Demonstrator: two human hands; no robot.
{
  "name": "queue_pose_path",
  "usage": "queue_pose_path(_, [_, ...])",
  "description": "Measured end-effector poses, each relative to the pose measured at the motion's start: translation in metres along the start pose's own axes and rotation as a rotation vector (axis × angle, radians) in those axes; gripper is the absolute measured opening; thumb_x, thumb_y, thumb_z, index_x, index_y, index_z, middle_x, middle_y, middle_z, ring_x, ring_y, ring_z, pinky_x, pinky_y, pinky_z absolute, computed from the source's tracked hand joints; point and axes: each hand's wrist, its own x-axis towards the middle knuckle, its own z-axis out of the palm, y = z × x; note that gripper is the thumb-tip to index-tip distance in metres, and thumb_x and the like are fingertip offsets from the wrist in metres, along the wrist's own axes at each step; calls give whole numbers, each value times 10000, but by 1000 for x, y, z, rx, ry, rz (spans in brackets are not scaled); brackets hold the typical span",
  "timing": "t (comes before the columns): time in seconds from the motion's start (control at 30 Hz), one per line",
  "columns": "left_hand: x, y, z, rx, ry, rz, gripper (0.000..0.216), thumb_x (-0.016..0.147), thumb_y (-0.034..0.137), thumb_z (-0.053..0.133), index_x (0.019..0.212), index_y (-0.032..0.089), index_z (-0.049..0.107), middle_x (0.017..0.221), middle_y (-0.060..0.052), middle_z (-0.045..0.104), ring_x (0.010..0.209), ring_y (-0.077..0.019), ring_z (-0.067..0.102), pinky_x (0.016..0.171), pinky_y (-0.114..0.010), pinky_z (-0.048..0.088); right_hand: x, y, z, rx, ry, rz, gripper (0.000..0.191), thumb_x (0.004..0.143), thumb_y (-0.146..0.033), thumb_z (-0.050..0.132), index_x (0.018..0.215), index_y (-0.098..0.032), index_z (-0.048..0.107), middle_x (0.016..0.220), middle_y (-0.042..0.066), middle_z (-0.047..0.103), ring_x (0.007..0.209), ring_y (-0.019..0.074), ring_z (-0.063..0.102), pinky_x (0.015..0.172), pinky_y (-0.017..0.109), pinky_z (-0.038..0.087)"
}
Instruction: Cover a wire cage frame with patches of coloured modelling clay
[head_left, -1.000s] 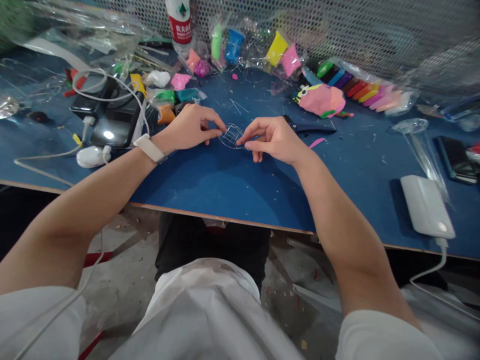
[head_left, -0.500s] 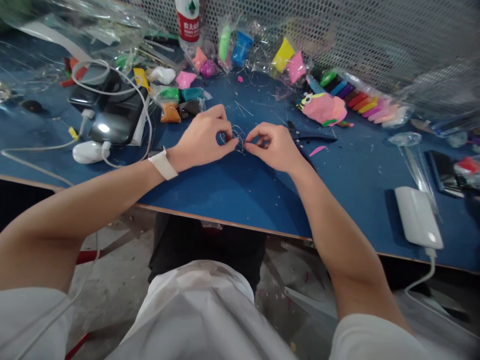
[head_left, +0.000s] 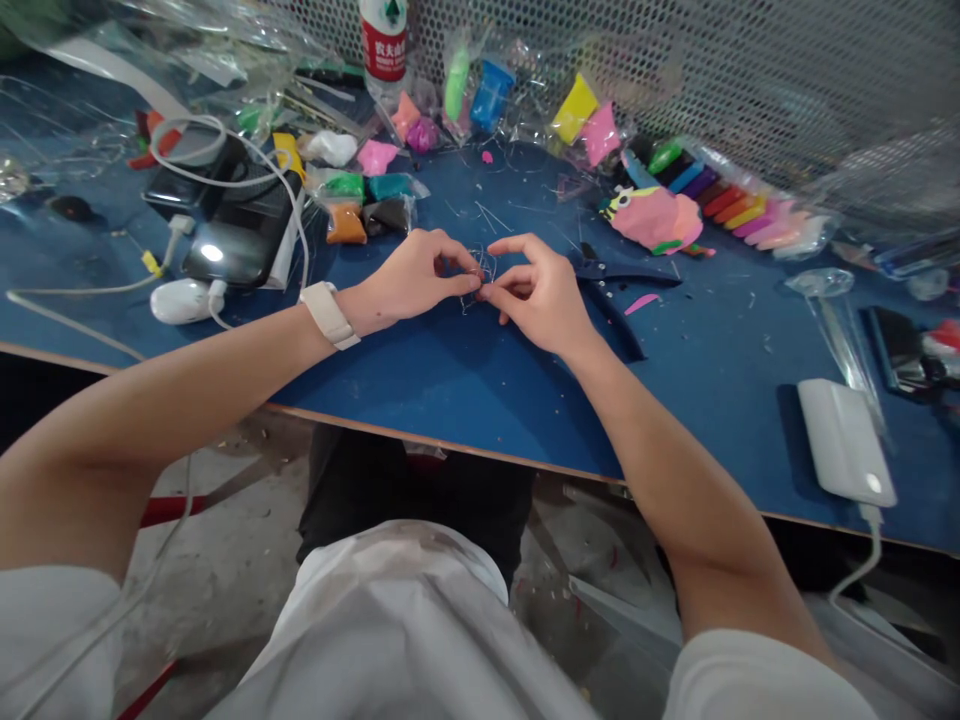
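Between my hands is a small tangle of thin silvery wire [head_left: 487, 262], bent into loops. My left hand [head_left: 420, 275], with a white band on its wrist, pinches the wire between thumb and fingertips. Touching it from the other side, my right hand [head_left: 538, 295] has thumb and a finger closed at the wire's lower part, its index finger raised. The exact spot they grip is too fine to make out. Just right of my right hand lie dark blue-handled pliers [head_left: 626, 275], partly hidden by it. A pink clay fish [head_left: 656, 218] rests beyond them.
Clay packets [head_left: 375, 205] and a water bottle [head_left: 385, 50] line the back by a perforated metal panel [head_left: 675, 70]. Black devices with a white cable [head_left: 240, 240] lie left. A white power bank [head_left: 846, 440] sits near the front edge at right.
My hands have come closer together at the wire, fingertips now meeting. My right index finger has lifted and straightened. More of the pliers shows beside my right hand.
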Motion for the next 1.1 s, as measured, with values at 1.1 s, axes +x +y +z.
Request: queue_pose_path(1.1, [3, 7, -12, -175, -91, -85, 197, 1056, 352, 763, 962, 195, 838, 881, -66, 798, 814, -161, 695, 786, -304, 562, 0, -5, -7, -90, 120, -71, 409, 972, -565, 840, 1245, -265, 787, 960, 84, 801, 828, 296, 772, 724, 465, 679])
